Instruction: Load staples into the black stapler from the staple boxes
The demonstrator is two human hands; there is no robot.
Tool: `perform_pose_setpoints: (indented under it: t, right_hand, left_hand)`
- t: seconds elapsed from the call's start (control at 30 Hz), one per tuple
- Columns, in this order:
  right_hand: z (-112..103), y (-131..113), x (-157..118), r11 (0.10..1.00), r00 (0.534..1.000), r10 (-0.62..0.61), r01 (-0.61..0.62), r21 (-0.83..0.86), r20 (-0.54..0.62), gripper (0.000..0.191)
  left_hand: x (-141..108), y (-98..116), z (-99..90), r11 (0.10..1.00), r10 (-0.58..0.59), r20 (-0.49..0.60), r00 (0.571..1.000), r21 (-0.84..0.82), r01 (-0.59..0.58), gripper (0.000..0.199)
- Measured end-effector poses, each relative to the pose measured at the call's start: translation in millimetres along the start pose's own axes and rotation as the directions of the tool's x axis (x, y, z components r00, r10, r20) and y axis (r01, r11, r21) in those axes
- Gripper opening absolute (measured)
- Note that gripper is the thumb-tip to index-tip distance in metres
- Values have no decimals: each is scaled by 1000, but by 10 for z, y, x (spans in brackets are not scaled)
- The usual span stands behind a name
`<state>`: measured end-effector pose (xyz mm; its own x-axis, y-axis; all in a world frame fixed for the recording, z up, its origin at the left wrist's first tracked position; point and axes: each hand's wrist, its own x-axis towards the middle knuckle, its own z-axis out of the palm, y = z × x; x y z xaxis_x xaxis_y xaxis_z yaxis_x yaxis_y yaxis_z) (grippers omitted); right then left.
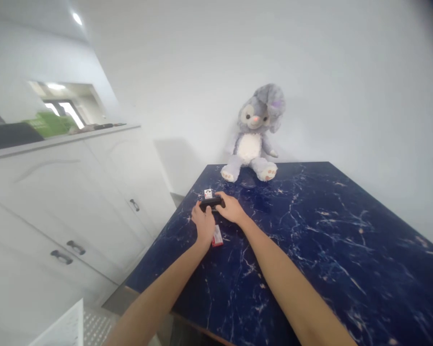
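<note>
Both hands are at a small black oblong object (210, 203) on the dark blue marbled table (310, 216). My left hand (204, 222) grips its left end, with the thumb on the near side. My right hand (230, 206) closes around the right end, fingers over the far side. What kind of object it is, I cannot make out. Just beyond it lies a small white packet with dark and red print (208, 193). A red and white small box (217, 236) lies on the table beside my left wrist.
A grey plush rabbit (250, 144) sits against the wall at the table's far edge. White cabinets (104, 192) stand to the left, with a green item (52, 124) on top. At the lower left is a white perforated basket (90, 327).
</note>
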<state>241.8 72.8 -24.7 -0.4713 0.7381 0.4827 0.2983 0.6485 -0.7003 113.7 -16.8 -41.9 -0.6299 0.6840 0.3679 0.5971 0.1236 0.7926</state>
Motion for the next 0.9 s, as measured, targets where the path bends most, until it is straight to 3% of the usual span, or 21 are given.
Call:
perform_pose_setpoints:
  t: [0.07,0.13,0.2,0.27,0.37,0.47,0.53,0.67,0.73,0.9]
  right_hand:
    - [-25,31,-12,998,999,34,-33,46,-15,41]
    - [-40,71,-7,992,996,81,-76,100,-42,37]
    - [-45,109,15,979,989,133,-121,163,-64,37]
    - [-43,140,45,961,979,186,-164,222,-79,37]
    - [-39,169,83,933,964,247,-209,293,-99,33]
    - [-38,180,101,909,952,282,-224,351,-122,30]
    - [-40,178,106,894,945,301,-231,385,-131,31]
    - [-59,175,103,860,916,359,-251,444,-178,34]
    - [-72,176,101,840,884,407,-263,475,-230,36]
    - [-89,100,6,796,783,514,-283,535,-350,47]
  left_hand:
    - [98,24,13,998,-24,-30,999,-60,22,49]
    - [361,38,-41,992,9,-38,999,-123,-13,49]
    - [711,60,-91,988,41,50,998,-151,-33,53]
    - [1021,91,-95,983,83,204,976,-179,-46,56]
    - [1224,114,-28,971,162,428,889,-230,-67,67]
    - [1149,77,47,960,222,584,781,-272,-70,77]
    - [1047,36,74,952,261,628,733,-295,-85,72]
    - [866,-3,63,939,303,638,708,-329,-105,63]
    - [788,5,28,930,335,630,700,-339,-140,62]
    - [542,58,-72,893,435,639,634,-394,-216,63]
